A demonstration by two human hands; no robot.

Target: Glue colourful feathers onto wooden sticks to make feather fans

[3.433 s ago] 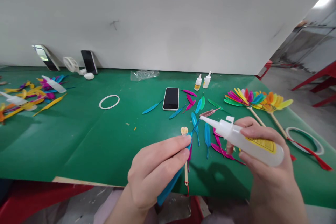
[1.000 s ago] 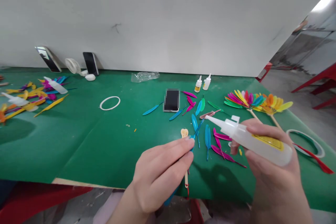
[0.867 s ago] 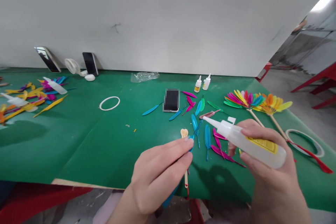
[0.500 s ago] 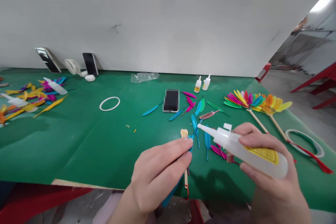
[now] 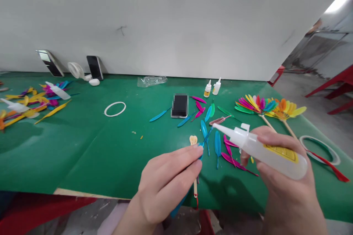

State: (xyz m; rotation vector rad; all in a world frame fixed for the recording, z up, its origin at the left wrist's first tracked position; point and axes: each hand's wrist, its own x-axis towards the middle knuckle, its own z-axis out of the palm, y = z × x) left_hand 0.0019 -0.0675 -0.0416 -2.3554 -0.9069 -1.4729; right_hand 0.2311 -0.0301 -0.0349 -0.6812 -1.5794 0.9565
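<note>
My left hand (image 5: 168, 180) pinches a blue feather (image 5: 205, 139) whose quill points up and to the right; its vane pokes out below the hand at the table's edge. My right hand (image 5: 284, 176) is wrapped round a translucent glue bottle (image 5: 264, 150) with a yellow label, held nearly level. The bottle's nozzle tip sits right at the quill end of the feather. A wooden stick (image 5: 194, 161) with a heart-shaped top lies on the green table (image 5: 110, 147) under my left hand. Loose blue and magenta feathers (image 5: 228, 150) lie between my hands.
A phone (image 5: 180, 105), two small glue bottles (image 5: 212, 87) and a white ring (image 5: 115, 109) lie further back. Two finished feather fans on sticks (image 5: 268, 106) rest at the right beside another ring (image 5: 320, 148). More feathers (image 5: 33, 99) are piled at the left. A white board closes off the back.
The bottle's nozzle dipped down and left toward the feather half a second ago and has now come back up and right a little. My left hand has hardly moved.
</note>
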